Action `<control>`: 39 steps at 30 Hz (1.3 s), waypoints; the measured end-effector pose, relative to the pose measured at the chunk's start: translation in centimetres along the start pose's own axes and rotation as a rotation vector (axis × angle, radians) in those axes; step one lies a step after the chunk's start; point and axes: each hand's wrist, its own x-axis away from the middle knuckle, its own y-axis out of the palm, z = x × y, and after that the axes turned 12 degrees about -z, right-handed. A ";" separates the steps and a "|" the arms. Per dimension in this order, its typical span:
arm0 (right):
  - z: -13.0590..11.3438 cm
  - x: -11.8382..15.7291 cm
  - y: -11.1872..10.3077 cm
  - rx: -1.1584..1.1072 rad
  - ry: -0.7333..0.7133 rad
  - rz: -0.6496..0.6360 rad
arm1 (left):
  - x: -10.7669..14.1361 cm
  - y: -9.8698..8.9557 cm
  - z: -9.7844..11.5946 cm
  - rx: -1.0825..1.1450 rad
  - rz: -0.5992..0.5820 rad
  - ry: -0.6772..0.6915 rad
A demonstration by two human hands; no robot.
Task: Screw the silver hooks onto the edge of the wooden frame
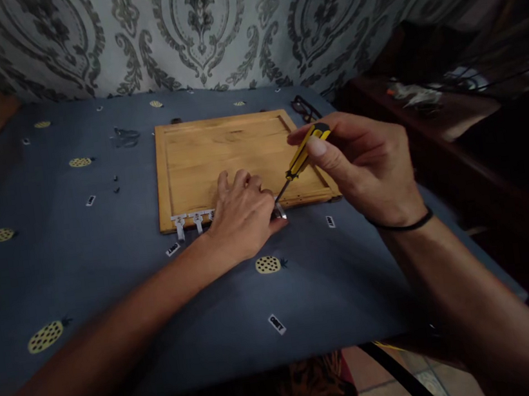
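Observation:
A light wooden panel (pixel 218 145) with a raised frame lies flat on the blue tablecloth. Along its front edge sit several metal hinges, among them a hinge (pixel 179 225) near the left corner. My left hand (pixel 242 217) rests on that edge, fingers bent over the wood, its thumb and forefinger closed about a hinge (pixel 280 211) that is mostly hidden. Pinched between the fingers of my right hand (pixel 370 164) is a yellow-and-black screwdriver (pixel 304 151), tilted, its shaft running down to the hinge by my left forefinger. Whether the tip sits in a screw is hidden.
Pliers (pixel 126 136) lie left of the panel, with small dark screws (pixel 116 184) nearby. Dark-framed glasses (pixel 305 108) rest behind its right corner. A patterned wall (pixel 201 31) stands at the back, and a dark wooden piece of furniture (pixel 410 117) is at the right.

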 end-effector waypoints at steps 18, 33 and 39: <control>1.4 -4.8 1.5 -0.824 0.100 -0.420 | -0.1 0.1 0.1 -0.026 0.024 -0.002; -3.1 -2.8 6.0 -0.675 0.070 0.406 | -0.1 0.5 0.0 -0.018 0.043 0.012; -2.9 -3.0 6.4 -0.645 0.058 0.530 | -0.1 0.4 -0.1 -0.009 0.020 0.010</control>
